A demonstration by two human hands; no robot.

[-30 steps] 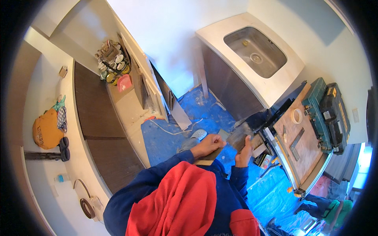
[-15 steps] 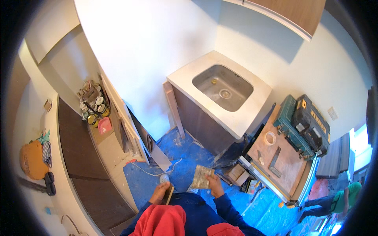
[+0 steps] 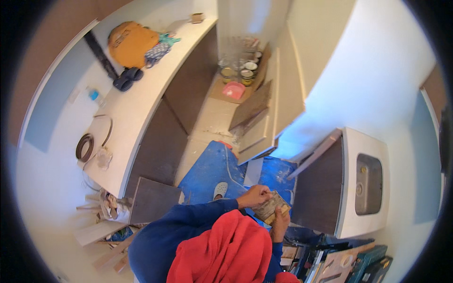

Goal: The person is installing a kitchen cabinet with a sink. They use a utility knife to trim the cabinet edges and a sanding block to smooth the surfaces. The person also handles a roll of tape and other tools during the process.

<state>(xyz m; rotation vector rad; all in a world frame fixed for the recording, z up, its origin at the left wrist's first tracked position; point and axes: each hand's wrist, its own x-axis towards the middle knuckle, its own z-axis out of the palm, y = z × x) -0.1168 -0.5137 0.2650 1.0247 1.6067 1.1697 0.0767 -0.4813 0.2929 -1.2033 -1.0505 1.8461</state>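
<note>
In front of my body I hold a worn, roughly square flat piece (image 3: 270,207), mottled grey and yellowish brown; its exact kind is unclear. My right hand (image 3: 280,223) grips its near right edge, thumb across the top face. At the far left edge, my left hand (image 3: 256,196) has its fingers bent in against it. Whether a second thin piece lies under it is hidden. Blue sleeves cover both arms, and a red cloth (image 3: 222,250) hangs over my front.
Blue sheeting (image 3: 207,165) covers part of the floor. Panels (image 3: 283,104) lean by the wall ahead. A sink counter (image 3: 347,188) stands right, toolboxes (image 3: 370,259) below it. Along the left runs a long counter (image 3: 141,99) bearing an orange bag (image 3: 130,45). Cans (image 3: 246,75) and a pink dustpan (image 3: 233,90) sit far off.
My view has swung left, so the sink has shifted right. My hands were apart, the left with a narrow brown piece, the right with the square one; now they meet at the square piece.
</note>
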